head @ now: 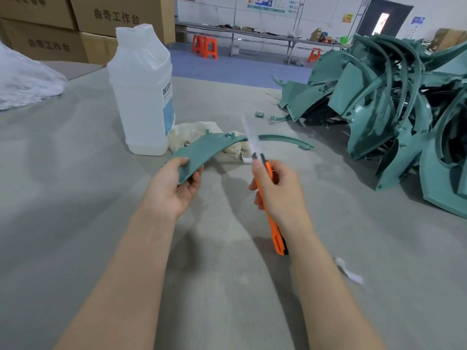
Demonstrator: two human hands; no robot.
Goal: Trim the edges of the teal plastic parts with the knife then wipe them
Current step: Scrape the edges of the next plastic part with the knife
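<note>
- Two hands are occupied, held apart above the work surface. The left hand (pixel 174 190) pinches the near end of a curved teal plastic panel (pixel 209 149), thumb on top and fingers beneath. This presumably presents the panel's far edge to the blade.
- The right hand (pixel 279 195) is wrapped round an orange snap-blade utility knife (pixel 274 223), with one fingertip pressed near the blade's root. This is judged a control grip for paring.
- The extended blade (pixel 249 137) points away from the person, at the panel's far end. It is blurred, so contact cannot be confirmed.
- Assessment: trimming is in hand and wiping is not yet begun.
- A crumpled cream cloth (pixel 189 135) lies beneath the raised panel, touching a translucent white plastic jug (pixel 141 92). Both are likely staged for wiping.
- A narrow curved teal strip (pixel 285 141) lies just beyond the blade. A large heap of teal plastic parts (pixel 391 102) sits to the right, well apart.
- The surface is a grey ribbed mat (pixel 227 286), with a white scrap (pixel 350 272) near the right forearm.
- In the room, brown cardboard boxes (pixel 75 24) are stacked at rear left. Orange stools (pixel 206 46) stand on a blue floor (pixel 240 69) beside a long bench (pixel 252 34).
</note>
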